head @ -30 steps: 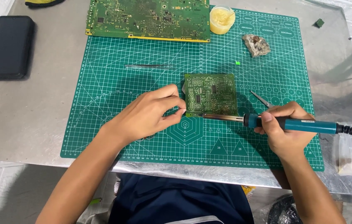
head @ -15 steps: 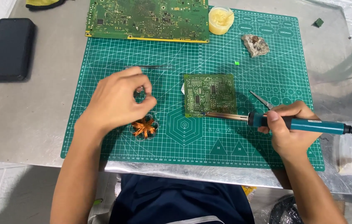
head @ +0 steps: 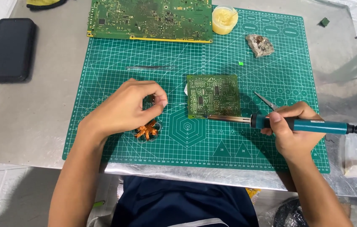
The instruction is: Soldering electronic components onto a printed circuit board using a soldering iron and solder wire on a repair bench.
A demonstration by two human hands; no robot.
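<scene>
Gripping soldering iron (head: pixel 300 124) in right hand (head: pixel 292 132) | left hand (head: pixel 126 107) pinched (contents unclear) above copper coil (head: pixel 147 130) | tip at small circuit board (head: pixel 213 95)

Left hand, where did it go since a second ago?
The left hand let go of the small circuit board and moved left, now pinching its fingertips above the copper coil. The right hand stayed put, holding the soldering iron with its tip at the board's lower edge. The board and green mat did not move.

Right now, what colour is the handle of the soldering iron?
Teal blue, with a black cord end; the soldering iron sits in the right hand. The head view shows it best.
</scene>
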